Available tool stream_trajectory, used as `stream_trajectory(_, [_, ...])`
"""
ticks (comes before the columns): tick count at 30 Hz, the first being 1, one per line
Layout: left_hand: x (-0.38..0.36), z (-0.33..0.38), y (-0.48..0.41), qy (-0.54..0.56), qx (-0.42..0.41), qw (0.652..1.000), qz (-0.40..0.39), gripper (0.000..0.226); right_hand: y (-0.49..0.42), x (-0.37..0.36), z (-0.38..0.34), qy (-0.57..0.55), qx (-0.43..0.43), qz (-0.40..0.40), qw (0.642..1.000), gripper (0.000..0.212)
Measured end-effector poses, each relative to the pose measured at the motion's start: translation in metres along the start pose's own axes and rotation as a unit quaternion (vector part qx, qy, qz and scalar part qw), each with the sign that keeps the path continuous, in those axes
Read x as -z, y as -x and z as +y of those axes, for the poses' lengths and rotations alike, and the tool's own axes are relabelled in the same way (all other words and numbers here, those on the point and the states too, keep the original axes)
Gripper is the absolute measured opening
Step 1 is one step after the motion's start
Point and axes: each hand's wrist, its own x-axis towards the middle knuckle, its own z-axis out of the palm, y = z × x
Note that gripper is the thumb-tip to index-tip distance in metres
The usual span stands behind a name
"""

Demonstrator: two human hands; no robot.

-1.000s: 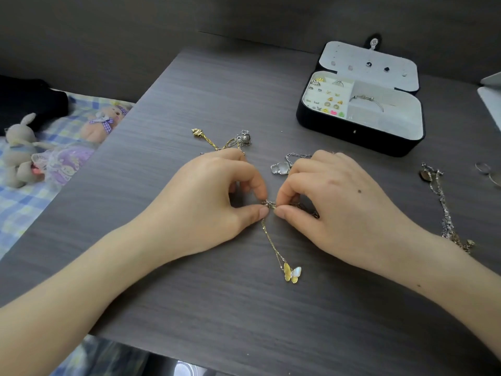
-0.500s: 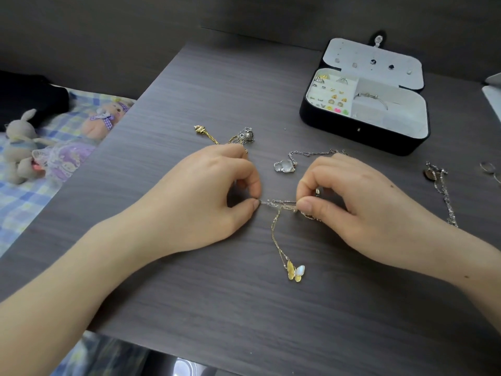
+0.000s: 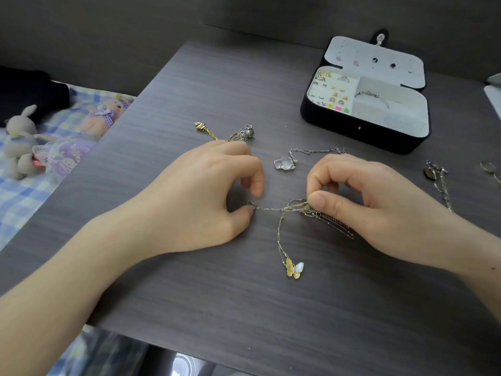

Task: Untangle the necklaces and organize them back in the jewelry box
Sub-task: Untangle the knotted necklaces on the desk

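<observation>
Left hand (image 3: pixel 206 196) holds silver chain (image 3: pixel 271 208) end at thumb; right hand (image 3: pixel 379 196) pinches tangled necklaces (image 3: pixel 320 214) on desk (image 3: pixel 244 308); chain taut between.

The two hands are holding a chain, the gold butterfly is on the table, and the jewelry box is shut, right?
Not quite: the jewelry box is open, its lid folded back, as the head view shows. The left hand and right hand do hold the chain, and the gold butterfly lies on the table.

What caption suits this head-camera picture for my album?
Left hand and right hand stretch a silver chain from tangled necklaces; jewelry box open behind.
</observation>
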Motion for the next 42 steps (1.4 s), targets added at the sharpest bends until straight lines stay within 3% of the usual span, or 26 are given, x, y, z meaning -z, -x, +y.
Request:
stream_trajectory(4, [-0.001,0.005,-0.002,0.06,-0.019,0.998,0.009,0.024,-0.001,0.0,-0.002,-0.003,-0.007,-0.001,1.0,0.011])
stream_trajectory(15, [-0.016,0.006,-0.009,0.077,-0.048,0.996,-0.019,0.023,-0.001,0.0,-0.001,-0.061,-0.032,-0.003,0.998,0.01])
stream_trajectory(23, [-0.008,0.008,-0.007,0.241,0.036,0.969,-0.025,0.005,0.001,0.004,0.0,-0.119,-0.042,-0.019,0.992,0.009])
stream_trajectory(29, [-0.007,0.008,-0.006,0.254,0.049,0.966,-0.024,0.004,0.003,0.004,0.004,-0.125,-0.048,-0.043,0.99,0.01])
stream_trajectory(36, [-0.007,0.009,-0.004,0.257,0.033,0.965,-0.035,0.002,0.005,0.003,0.003,-0.051,-0.034,-0.058,0.996,0.009])
stream_trajectory(42, [-0.009,0.009,-0.004,0.24,0.024,0.969,-0.046,0.015,0.008,-0.001,-0.002,0.018,-0.02,-0.059,0.998,0.011])
